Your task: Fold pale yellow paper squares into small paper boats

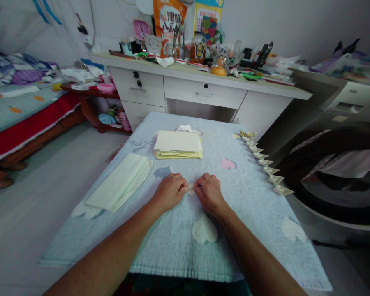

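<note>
Between my two hands is a small piece of folded cream paper (190, 189), held just above or on the cloth-covered table. My left hand (172, 190) pinches its left end with curled fingers. On the opposite end, my right hand (210, 192) grips it the same way, so only the paper's middle shows. Beyond the hands lies a stack of cream and yellow paper sheets (179, 142). To the left rests a folded bundle of pale paper (120, 181). Along the table's right edge runs a row of several folded paper boats (267, 169).
A light blue patterned cloth (172, 255) covers the table. Behind it stands a white desk (203, 92) crowded with jars, an orange bag (168, 24) and a pink clock (141, 28). A washing machine (348, 107) is close on the right; a bed (27, 111) is at left.
</note>
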The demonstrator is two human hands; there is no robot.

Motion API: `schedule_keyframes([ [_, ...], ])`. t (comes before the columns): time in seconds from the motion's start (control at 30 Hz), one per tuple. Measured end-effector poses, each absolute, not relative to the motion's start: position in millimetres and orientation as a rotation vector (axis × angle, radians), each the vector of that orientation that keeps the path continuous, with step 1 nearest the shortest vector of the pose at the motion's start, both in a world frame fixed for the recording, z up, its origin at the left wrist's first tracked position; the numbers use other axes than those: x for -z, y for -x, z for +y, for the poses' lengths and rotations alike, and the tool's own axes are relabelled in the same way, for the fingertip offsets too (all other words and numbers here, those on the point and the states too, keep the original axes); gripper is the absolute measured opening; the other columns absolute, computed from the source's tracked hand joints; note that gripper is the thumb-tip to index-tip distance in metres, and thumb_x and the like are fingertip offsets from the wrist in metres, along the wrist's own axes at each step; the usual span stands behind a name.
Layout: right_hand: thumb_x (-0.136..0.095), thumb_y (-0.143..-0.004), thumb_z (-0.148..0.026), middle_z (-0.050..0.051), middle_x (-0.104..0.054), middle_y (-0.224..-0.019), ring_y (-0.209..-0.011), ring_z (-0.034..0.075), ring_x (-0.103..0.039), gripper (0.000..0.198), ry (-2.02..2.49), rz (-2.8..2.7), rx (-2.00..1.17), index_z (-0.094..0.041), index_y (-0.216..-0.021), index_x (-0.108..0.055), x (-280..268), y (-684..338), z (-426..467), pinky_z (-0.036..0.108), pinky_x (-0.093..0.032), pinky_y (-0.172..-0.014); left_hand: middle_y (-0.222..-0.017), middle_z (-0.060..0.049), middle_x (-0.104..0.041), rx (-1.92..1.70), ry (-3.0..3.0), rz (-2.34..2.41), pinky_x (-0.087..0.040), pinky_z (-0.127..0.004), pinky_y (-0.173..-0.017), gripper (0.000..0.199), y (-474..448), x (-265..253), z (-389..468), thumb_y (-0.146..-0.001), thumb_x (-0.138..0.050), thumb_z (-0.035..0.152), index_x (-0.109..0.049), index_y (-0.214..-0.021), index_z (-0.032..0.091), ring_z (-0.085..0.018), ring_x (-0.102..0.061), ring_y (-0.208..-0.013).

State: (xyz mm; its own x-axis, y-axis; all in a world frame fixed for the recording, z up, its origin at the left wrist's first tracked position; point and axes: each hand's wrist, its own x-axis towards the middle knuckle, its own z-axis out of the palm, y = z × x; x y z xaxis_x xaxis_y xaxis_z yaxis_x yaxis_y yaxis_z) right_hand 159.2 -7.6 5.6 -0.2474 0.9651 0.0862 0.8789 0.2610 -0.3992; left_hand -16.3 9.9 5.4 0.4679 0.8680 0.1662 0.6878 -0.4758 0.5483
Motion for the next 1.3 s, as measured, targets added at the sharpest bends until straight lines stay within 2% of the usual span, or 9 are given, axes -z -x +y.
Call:
schedule_keyframes([
  [0.43, -0.053, -0.091, -0.029, 0.007, -0.058, -0.094, -0.090, 0.022, -0.046, 0.017, 1.832, -2.198, -0.337, -0.020, -0.084, -0.066, -4.2, -155.0, -3.8, 0.032, -0.026, -0.073, -0.072, -0.003, -0.059, -0.563, -2.315, 1.417, -0.039, -0.029, -0.073, 0.016, 11.2, -6.1, 8.6, -0.079, -0.052, 0.014, -0.060, -0.066, 0.018, -0.018, -0.055, -0.077],
  [0.8, -0.057, -0.087, -0.032, 0.006, -0.058, -0.092, -0.091, 0.022, -0.046, 0.016, 1.880, -2.144, -0.324, -0.021, -0.080, -0.065, -2.0, -154.9, -3.2, 0.032, -0.026, -0.073, -0.078, -0.002, -0.062, -0.515, -2.240, 1.586, -0.034, -0.030, -0.073, 0.013, 8.3, -6.1, 6.8, -0.078, -0.054, 0.019, -0.062, -0.067, 0.020, -0.018, -0.055, -0.082],
  [1.0, -0.058, -0.087, -0.034, 0.005, -0.057, -0.092, -0.091, 0.022, -0.046, 0.017, 1.866, -2.132, -0.335, -0.021, -0.079, -0.065, -1.6, -154.8, -2.7, 0.032, -0.026, -0.074, -0.079, -0.002, -0.063, -0.574, -2.263, 1.598, -0.030, -0.031, -0.070, 0.023, 7.3, -4.1, 6.0, -0.083, -0.057, 0.037, -0.062, -0.068, 0.021, -0.020, -0.055, -0.082],
  [1.1, -0.057, -0.088, -0.034, 0.005, -0.057, -0.092, -0.091, 0.022, -0.046, 0.017, 1.862, -2.135, -0.343, -0.021, -0.080, -0.064, -2.4, -155.0, -3.6, 0.032, -0.027, -0.074, -0.079, -0.002, -0.063, -0.569, -2.255, 1.607, -0.029, -0.031, -0.070, 0.022, 5.8, -3.7, 5.8, -0.084, -0.058, 0.036, -0.061, -0.068, 0.021, -0.020, -0.054, -0.083],
  [1.3, -0.060, -0.086, -0.034, 0.006, -0.055, -0.093, -0.092, 0.022, -0.046, 0.015, 1.867, -2.103, -0.326, -0.021, -0.082, -0.064, -3.0, -156.5, -5.6, 0.032, -0.027, -0.075, -0.088, -0.003, -0.061, -0.558, -2.220, 1.720, -0.031, -0.033, -0.072, 0.014, 2.4, -3.5, 3.7, -0.081, -0.062, 0.037, -0.062, -0.080, 0.023, -0.023, -0.052, -0.090],
])
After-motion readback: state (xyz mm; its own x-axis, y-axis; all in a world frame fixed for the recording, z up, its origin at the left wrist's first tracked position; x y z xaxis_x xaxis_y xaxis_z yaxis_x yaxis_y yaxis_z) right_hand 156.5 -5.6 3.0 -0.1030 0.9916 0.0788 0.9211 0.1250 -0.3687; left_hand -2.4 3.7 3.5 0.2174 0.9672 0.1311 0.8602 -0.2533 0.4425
